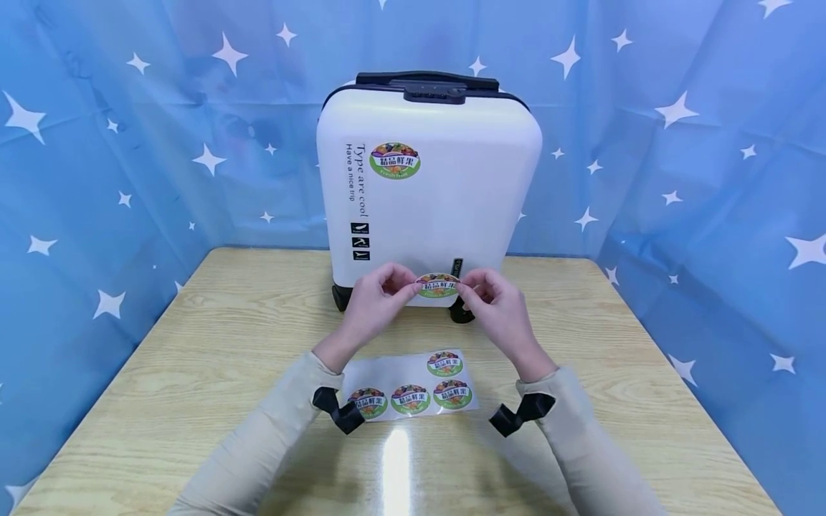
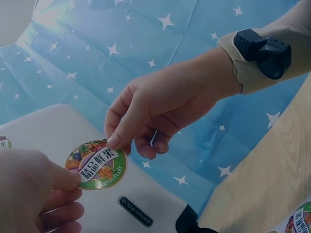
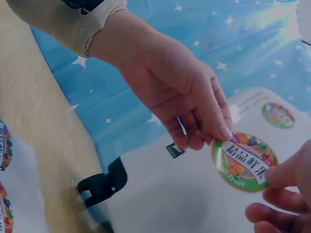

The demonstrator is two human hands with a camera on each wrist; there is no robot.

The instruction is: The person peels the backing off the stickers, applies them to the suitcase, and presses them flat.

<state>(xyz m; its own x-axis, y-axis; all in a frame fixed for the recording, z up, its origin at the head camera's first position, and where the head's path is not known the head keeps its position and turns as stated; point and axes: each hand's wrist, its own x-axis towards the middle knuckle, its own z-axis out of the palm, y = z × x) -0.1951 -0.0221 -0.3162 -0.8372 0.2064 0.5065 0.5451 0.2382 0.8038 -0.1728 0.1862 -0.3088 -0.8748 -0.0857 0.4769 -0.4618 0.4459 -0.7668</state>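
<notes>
Both hands hold one oval fruit sticker (image 1: 437,285) by its opposite ends, in front of the lower part of a white suitcase (image 1: 445,193). My left hand (image 1: 376,301) pinches its left end between thumb and fingers. At the other end, my right hand (image 1: 500,308) pinches the edge the same way. The sticker's printed face, with colourful fruit and a green lower border, shows in the left wrist view between the two thumbs. A matching sticker (image 1: 395,160) is on the suitcase's upper left, beside printed lettering (image 1: 356,179).
A white sticker sheet (image 1: 387,367) with several more fruit stickers lies on the wooden table (image 1: 258,322), below the hands. The suitcase stands upright at the table's back, its black handle (image 1: 426,77) on top. A blue star-patterned curtain (image 1: 161,86) hangs behind and along both sides.
</notes>
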